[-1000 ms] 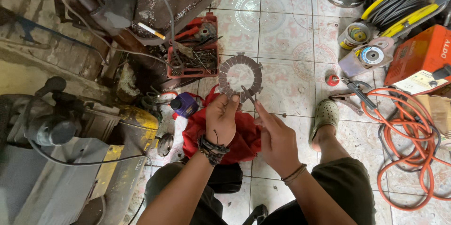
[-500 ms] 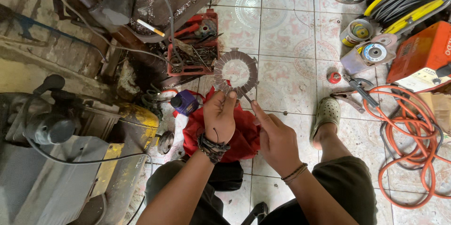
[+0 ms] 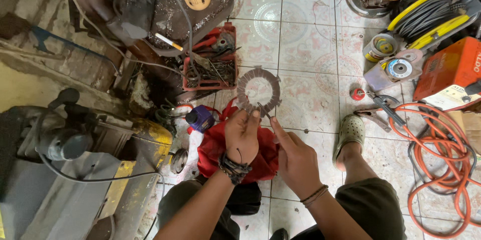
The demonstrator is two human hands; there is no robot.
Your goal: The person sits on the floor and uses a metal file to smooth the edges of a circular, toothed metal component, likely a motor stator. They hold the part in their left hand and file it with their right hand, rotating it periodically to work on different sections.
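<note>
Nearest the camera, two forearms are raised over a crouched lap, a dark cord bracelet (image 3: 233,166) being worn on the left wrist. The left hand (image 3: 241,137) is held palm away, its fingers (image 3: 252,117) closed together and pinched on the lower edge of a toothed metal ring (image 3: 258,91), which is held up flat toward the camera just above the fingertips. The right hand (image 3: 296,159) is set just beside it, the index finger stretched out toward the ring's lower rim; a thin dark tool (image 3: 264,110) is seen at that rim, but whether it is gripped by this hand cannot be told. Behind the hands a red cloth bag (image 3: 216,146) lies on the tiled floor (image 3: 305,44), with a blue-capped bottle (image 3: 200,118) beside it. A sandalled foot (image 3: 350,131) is planted to the right. Farther off, a red tray of small parts (image 3: 210,69) is seen past the ring, and an orange cable (image 3: 436,165) is coiled at the right.
</note>
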